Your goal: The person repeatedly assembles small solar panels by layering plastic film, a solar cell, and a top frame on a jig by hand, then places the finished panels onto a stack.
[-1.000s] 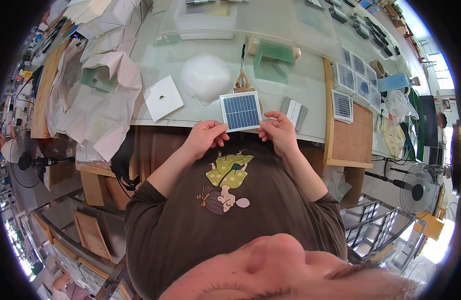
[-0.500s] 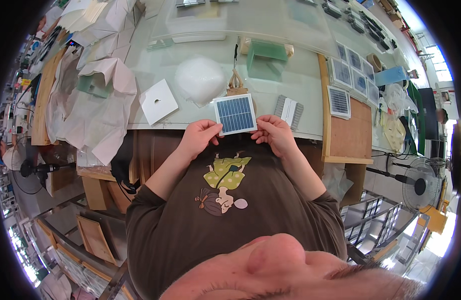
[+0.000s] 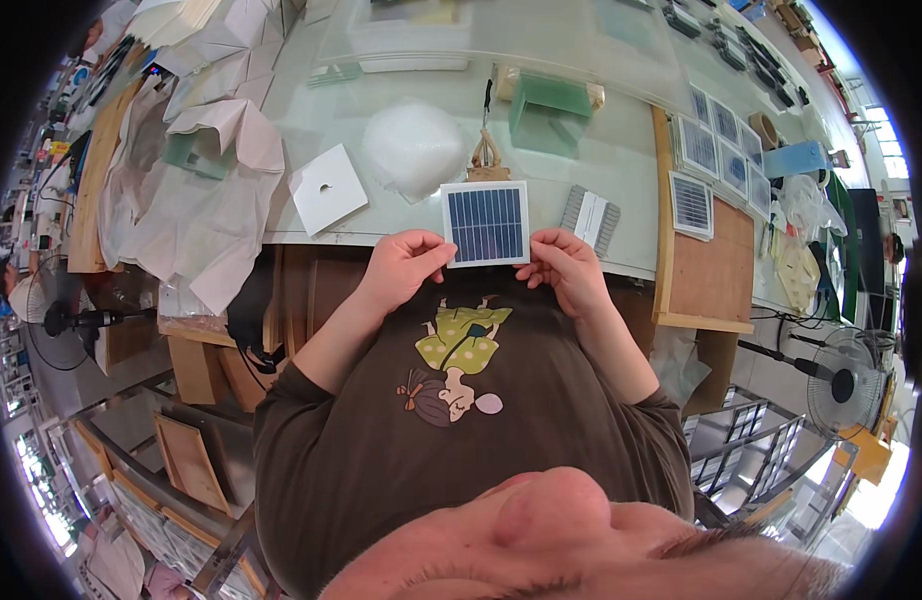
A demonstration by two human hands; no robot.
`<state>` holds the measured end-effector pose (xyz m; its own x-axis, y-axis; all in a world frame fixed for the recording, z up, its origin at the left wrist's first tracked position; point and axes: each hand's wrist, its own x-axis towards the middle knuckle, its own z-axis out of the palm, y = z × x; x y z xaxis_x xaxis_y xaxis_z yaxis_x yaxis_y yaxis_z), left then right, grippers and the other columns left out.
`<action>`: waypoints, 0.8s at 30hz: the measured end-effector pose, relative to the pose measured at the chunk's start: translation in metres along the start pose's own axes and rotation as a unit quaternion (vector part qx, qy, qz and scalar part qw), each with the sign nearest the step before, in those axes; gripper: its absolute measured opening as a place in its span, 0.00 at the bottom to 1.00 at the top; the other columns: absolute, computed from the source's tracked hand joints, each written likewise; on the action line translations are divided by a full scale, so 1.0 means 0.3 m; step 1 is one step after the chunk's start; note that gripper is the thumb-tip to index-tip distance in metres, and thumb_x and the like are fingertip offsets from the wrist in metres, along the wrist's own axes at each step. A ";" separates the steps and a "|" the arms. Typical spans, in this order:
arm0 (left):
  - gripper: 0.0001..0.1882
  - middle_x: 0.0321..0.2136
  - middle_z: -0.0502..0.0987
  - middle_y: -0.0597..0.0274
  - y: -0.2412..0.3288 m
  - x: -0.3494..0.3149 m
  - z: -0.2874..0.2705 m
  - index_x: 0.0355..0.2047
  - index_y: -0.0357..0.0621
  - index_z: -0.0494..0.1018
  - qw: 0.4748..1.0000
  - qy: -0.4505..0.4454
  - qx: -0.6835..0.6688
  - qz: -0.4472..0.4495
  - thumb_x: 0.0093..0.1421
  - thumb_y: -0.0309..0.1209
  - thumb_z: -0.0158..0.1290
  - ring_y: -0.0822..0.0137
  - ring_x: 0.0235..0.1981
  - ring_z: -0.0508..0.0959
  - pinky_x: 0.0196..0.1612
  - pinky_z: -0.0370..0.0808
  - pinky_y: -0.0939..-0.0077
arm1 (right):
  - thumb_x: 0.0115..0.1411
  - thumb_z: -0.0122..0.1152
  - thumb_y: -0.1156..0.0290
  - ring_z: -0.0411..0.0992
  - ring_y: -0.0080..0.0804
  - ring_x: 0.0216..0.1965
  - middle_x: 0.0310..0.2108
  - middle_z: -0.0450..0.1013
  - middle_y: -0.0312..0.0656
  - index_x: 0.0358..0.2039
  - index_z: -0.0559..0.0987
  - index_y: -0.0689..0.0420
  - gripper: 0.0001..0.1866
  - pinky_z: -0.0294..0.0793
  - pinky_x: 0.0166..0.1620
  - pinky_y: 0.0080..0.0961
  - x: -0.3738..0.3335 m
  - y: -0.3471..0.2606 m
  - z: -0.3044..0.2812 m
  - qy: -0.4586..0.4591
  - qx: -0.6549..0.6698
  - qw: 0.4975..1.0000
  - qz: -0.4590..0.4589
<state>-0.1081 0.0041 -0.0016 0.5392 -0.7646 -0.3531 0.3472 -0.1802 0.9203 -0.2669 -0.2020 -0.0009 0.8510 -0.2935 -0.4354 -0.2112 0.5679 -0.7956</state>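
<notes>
A small solar panel (image 3: pixel 486 224) with blue cells and a white border is held up at the table's near edge, face toward me. My left hand (image 3: pixel 409 268) pinches its lower left edge between thumb and fingers. At the lower right corner, my right hand (image 3: pixel 564 268) grips it with bent fingers. Just beyond the panel lies a brown tool with a dark cord (image 3: pixel 488 160), partly hidden by it. A white square card (image 3: pixel 328 190) with a small hole rests to the left, and a grey ribbed stack (image 3: pixel 590 218) lies to the right.
A bubble-wrap mound (image 3: pixel 415 150) and a green glass block (image 3: pixel 551 115) stand farther back. Several solar panels (image 3: pixel 714 150) lie at right above a wooden board (image 3: pixel 711 262). Crumpled paper (image 3: pixel 221 190) covers the left side. Fans (image 3: pixel 843 382) stand at both sides.
The panel has been turned slightly and now sits straighter between my hands. The table scene has shifted a little to the right in view. Both hands keep their hold.
</notes>
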 end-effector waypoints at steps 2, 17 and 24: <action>0.06 0.22 0.74 0.69 0.005 -0.006 0.000 0.32 0.37 0.76 1.000 0.000 -0.003 -0.002 0.59 0.29 0.56 0.80 0.20 0.71 0.22 0.62 0.88 | 0.63 0.52 0.72 0.77 0.29 0.28 0.30 0.76 0.43 0.39 0.74 0.62 0.07 0.75 0.28 0.19 -0.006 -0.004 0.003 0.000 0.005 1.000 -0.003; 0.07 0.22 0.74 0.69 -0.024 -0.006 -0.006 0.33 0.36 0.75 1.000 -0.017 0.014 -0.013 0.59 0.29 0.56 0.79 0.20 0.70 0.23 0.65 0.87 | 0.61 0.55 0.74 0.74 0.21 0.26 0.28 0.76 0.39 0.41 0.74 0.62 0.08 0.68 0.25 0.13 0.018 0.018 -0.016 0.034 -0.075 0.995 -0.061; 0.08 0.21 0.73 0.70 -0.053 0.018 -0.009 0.32 0.39 0.75 0.999 -0.004 0.015 -0.050 0.59 0.32 0.56 0.80 0.19 0.69 0.22 0.64 0.87 | 0.58 0.58 0.75 0.72 0.17 0.26 0.27 0.75 0.36 0.42 0.72 0.64 0.13 0.67 0.25 0.14 0.093 0.010 0.000 0.128 -0.153 0.974 -0.110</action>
<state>-0.1086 0.0047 -0.0186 0.4972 -0.7469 -0.4416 0.3754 -0.2736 0.8855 -0.2438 -0.2086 -0.0155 0.7525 -0.5860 -0.3007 -0.2049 0.2255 -0.9524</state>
